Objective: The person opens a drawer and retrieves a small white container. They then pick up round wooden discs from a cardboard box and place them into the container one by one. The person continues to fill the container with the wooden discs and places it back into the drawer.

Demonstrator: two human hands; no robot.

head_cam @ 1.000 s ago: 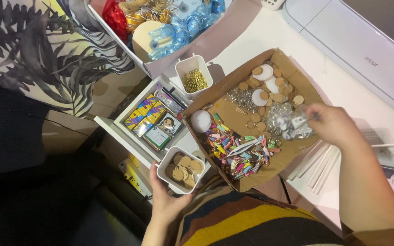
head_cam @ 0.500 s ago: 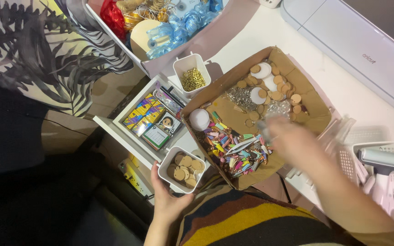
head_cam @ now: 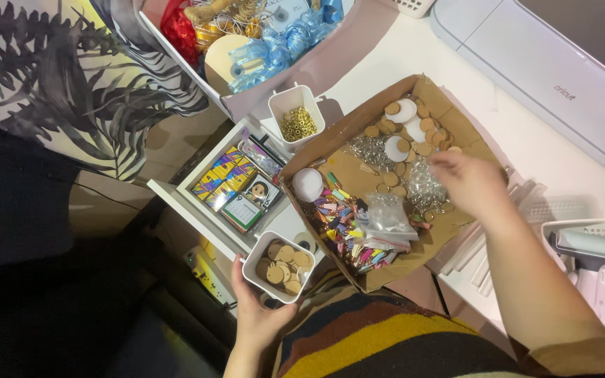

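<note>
White bench (head_cam: 526,140) under a head-worn camera, crowded with craft supplies; a leaf-print cloth (head_cam: 71,84) lies to one side and a pale cutting machine (head_cam: 561,63) sits at the far edge.

Left hand (head_cam: 257,318): fingers curled up around the base of a small white cup (head_cam: 278,266) full of wooden discs (head_cam: 283,260), held off the near edge of the bench, just beside an open drawer (head_cam: 232,183) of coloured packets. Grip is closed on the cup from below.

Right hand (head_cam: 472,183): over the open cardboard box (head_cam: 386,175), palm down, above a heap of metal key rings (head_cam: 425,185). Motion blur; cannot tell whether its fingers are closed on anything or merely hovering.

Box contents: loose wooden discs (head_cam: 414,133) and white rounds at the far end, coloured tassels (head_cam: 348,231) and a clear bag (head_cam: 386,213) at the near end. A second white cup (head_cam: 295,112) with gold eyelets stands just beyond the box.

Position: held cup is well apart from the right hand, with the tassel end of the box between them.

Risks, as judged:
- Cup is supported by one hand, clear of the bench; a tilt would spill discs to the floor.
- Box overhangs the bench near the lap; a forearm knock could tip it.
- Rings are tangled, so lifting one may drag others out.
</note>
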